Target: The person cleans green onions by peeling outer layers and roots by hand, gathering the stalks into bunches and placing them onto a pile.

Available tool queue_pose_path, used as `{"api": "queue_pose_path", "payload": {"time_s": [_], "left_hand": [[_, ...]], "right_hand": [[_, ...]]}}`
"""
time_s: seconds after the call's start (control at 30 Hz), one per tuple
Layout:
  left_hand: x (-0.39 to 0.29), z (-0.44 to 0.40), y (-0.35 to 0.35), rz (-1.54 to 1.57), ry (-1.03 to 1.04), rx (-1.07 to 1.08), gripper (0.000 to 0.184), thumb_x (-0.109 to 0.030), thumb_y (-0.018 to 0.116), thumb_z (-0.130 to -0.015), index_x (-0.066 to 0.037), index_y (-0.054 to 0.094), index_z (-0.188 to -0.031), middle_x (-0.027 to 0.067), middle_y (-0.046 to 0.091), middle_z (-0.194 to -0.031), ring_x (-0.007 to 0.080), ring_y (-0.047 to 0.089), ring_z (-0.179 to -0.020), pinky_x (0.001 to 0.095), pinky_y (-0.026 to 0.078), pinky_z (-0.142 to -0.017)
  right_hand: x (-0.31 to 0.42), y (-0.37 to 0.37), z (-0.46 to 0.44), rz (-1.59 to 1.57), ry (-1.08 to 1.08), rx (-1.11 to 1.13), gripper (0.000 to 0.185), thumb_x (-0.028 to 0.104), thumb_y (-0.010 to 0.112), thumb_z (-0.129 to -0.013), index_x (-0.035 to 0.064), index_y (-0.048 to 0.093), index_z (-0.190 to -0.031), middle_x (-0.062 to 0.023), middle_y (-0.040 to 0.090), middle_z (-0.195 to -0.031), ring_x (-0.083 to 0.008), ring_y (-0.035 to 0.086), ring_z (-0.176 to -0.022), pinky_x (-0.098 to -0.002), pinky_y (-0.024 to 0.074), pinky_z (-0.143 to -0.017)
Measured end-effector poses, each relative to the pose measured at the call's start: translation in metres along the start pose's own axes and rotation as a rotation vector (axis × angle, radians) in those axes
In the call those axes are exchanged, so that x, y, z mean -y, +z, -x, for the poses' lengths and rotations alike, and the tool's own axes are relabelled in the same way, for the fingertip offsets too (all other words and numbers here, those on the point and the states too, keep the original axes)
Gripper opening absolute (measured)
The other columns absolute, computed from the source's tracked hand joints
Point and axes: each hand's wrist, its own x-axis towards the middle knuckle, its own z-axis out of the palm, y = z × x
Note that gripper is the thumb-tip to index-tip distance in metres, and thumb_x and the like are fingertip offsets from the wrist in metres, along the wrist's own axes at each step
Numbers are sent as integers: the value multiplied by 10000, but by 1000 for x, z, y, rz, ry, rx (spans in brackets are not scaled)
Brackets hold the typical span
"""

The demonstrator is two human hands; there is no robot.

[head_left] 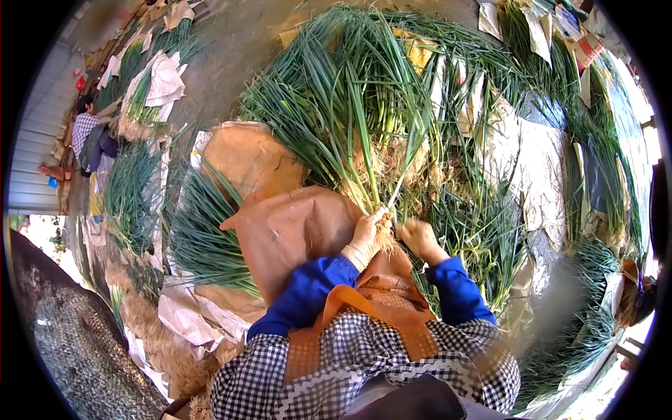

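Observation:
My left hand [365, 241] is closed around a few green onions [372, 175] near their root ends. Their pale stalks fan upward and away from me, and stringy roots hang below the fist. Just to its right is my right hand [421, 240], its fingers curled in beside the stalks. Whatever it pinches, if anything, is too small to make out. Beyond both hands lies a large heap of green onions [322, 77], with roots toward me. A brown apron [301, 224] covers my lap under the left forearm.
More green onions lie at the left [210, 231] and right [476, 238]. Pale sacking [521, 157] is spread on the right, and a brown sheet [252, 157] lies left of the heap. A person [85, 133] sits far left; another person [640, 294] is partly visible at the right edge.

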Motion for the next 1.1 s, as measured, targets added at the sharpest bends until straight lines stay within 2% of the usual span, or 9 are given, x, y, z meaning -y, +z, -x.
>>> {"api": "queue_pose_path", "payload": {"time_s": [0.07, 0.13, 0.3, 0.4, 0.8, 0.93, 1.03, 1.07, 1.1], "left_hand": [[3, -6, -2, 40, 81, -41, 122, -126, 548, -867, -55, 557, -965, 40, 577, -736, 128, 537, -575, 241, 454, -481], [0, 0, 7, -40, 75, -21, 127, -114, 586, -843, -46, 563, -948, 50, 589, -750, 132, 545, -583, 250, 464, -502], [10, -2, 11, -238, 220, -89, 179, -33, 603, -812, -27, 538, -979, 64, 601, -842, 158, 593, -696, 271, 516, -605], [9, 5, 17, -264, 268, -88, 349, 52, 611, -765, -65, 479, -1066, 26, 524, -935, 152, 559, -848, 295, 527, -634], [15, 2, 13, -372, 277, -120, 322, 34, 620, -761, -38, 491, -1047, 40, 558, -858, 163, 569, -750, 277, 509, -640], [13, -4, 7, -409, 361, -91, 370, 76, 585, -741, -33, 470, -1075, 54, 548, -905, 173, 563, -809, 274, 506, -666], [19, -9, -3, -346, 337, -43, 470, 129, 507, -691, -29, 421, -1126, 85, 503, -1027, 182, 554, -869, 276, 505, -676], [18, -7, -1, -348, 331, -45, 470, 129, 507, -691, -29, 421, -1126, 85, 503, -1027, 182, 554, -869, 276, 505, -676], [17, -4, 0, -349, 311, -28, 457, 125, 512, -696, -26, 429, -1120, 81, 520, -998, 183, 555, -871, 272, 506, -675]], "right_hand": [[-45, -20, 36, 271, -320, 386, 302, 366, 470, -878, 92, 596, -900, -150, 574, -648, -328, 564, -595, -398, 456, -558], [-160, -15, 62, 820, 80, 534, 347, 371, 402, -913, 88, 601, -888, -117, 625, -722, -271, 604, -591, -386, 498, -553], [8, -62, -19, 234, 95, -152, 357, 439, 512, -848, 108, 613, -939, -103, 636, -806, -287, 618, -721, -370, 488, -662], [51, -42, -80, 178, 133, 35, 505, 523, 536, -804, 99, 605, -1069, -175, 646, -902, -289, 624, -878, -370, 476, -783], [22, 12, -130, -183, 109, -390, 391, 412, 465, -886, 54, 616, -932, -186, 631, -794, -344, 606, -774, -398, 469, -704], [51, -26, -74, -304, 61, -15, 424, 463, 515, -846, 60, 622, -927, -166, 631, -839, -305, 611, -783, -380, 470, -713], [18, -14, -63, 192, -205, 75, 313, 376, 638, -776, 86, 631, -895, -104, 574, -776, -286, 555, -732, -363, 452, -646], [17, -16, -57, 263, -670, -89, 269, 349, 605, -809, 84, 640, -839, -104, 560, -735, -279, 552, -697, -362, 441, -619], [16, -19, -50, 174, -518, -46, 275, 335, 574, -834, 68, 624, -795, -101, 563, -698, -272, 548, -669, -362, 442, -618]]}}
